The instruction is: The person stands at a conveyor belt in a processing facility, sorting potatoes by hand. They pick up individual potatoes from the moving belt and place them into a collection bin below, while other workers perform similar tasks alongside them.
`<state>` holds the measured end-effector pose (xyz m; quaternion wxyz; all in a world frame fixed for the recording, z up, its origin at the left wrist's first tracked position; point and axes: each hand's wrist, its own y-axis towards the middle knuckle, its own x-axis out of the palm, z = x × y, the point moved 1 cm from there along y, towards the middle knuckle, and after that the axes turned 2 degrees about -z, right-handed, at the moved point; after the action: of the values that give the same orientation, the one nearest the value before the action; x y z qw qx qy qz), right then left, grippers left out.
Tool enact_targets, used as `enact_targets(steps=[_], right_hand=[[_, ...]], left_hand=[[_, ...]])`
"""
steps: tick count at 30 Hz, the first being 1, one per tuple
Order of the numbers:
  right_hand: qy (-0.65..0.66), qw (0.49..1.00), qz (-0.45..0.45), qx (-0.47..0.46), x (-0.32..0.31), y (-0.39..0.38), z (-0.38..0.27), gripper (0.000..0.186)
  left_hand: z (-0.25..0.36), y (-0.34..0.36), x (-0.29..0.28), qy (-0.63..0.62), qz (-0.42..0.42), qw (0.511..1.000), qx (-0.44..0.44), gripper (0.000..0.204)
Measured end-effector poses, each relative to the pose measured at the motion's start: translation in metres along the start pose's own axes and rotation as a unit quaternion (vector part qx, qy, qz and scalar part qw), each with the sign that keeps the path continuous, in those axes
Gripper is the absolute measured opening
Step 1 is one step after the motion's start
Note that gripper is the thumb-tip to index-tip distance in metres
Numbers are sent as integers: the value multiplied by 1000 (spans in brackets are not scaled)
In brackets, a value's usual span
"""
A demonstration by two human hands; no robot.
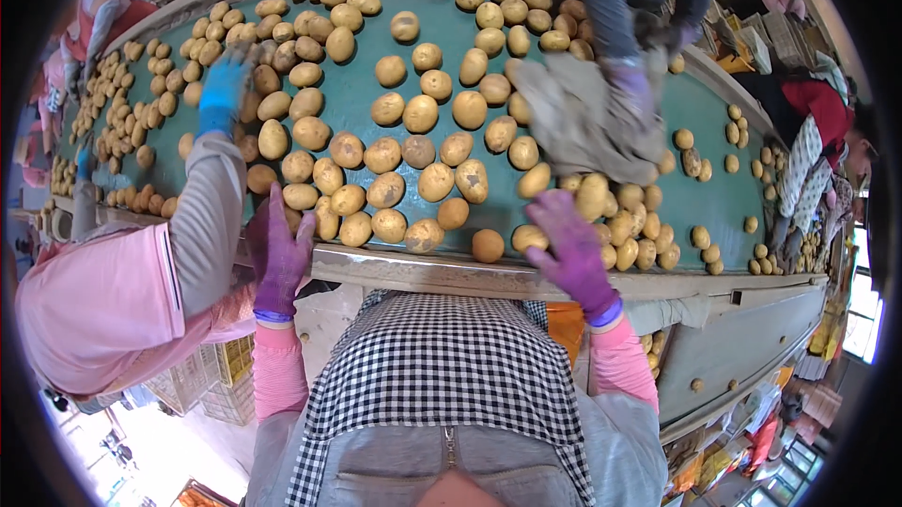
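Shows a loose, unclosed grip in the left hand (282,251), purple-gloved and upright over the near rail (442,272), with nothing visible held in it. Looks similarly released in the right hand (571,244), extended across the rail farther right, fingers spread about the near potato (529,239); hard to say whether touching it or only hovering.

Lies, in that potato's case, on the green belt (352,98), just beyond the rail, with a heap of potatoes (645,254) also beyond the rail, farther right. Could go wrong by drawing the right hand back too fast: might roll the near potato, or the darker round potato (488,246) just beyond the rail, against the rail or over it. Might also topple the heap toward the rail, if pressed from above. Could suffer a shove from the grey cloth (592,117), blurred and held by a co-worker's hand (634,89) well beyond the rail, if dragged nearer.

Points no clear way, for want of a distinct front end on the near potato; seems to run its long axis roughly parallel to the rail, judging by the part left uncovered
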<state>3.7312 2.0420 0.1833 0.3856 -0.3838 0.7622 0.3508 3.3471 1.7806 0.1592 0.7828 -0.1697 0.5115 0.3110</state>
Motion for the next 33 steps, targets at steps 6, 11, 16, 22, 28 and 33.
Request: enact_targets(steps=[6, 11, 16, 22, 28, 33], right_hand=[[-156, 963, 111, 188, -70, -70, 156, 49], [-112, 943, 246, 194, -91, -81, 209, 44], [99, 983, 150, 37, -46, 42, 84, 36], [84, 990, 92, -73, 30, 135, 66, 38], [36, 980, 82, -179, 94, 115, 58, 23], [496, 844, -200, 32, -25, 52, 42, 50]], left_hand=[[69, -3, 24, 91, -14, 993, 67, 95], [169, -7, 46, -46, -137, 978, 154, 84], [260, -24, 89, -221, -186, 905, 311, 61], [231, -8, 77, -271, -17, 939, 211, 41], [49, 30, 83, -222, 116, 961, -115, 60], [96, 29, 99, -283, 48, 956, -57, 76]])
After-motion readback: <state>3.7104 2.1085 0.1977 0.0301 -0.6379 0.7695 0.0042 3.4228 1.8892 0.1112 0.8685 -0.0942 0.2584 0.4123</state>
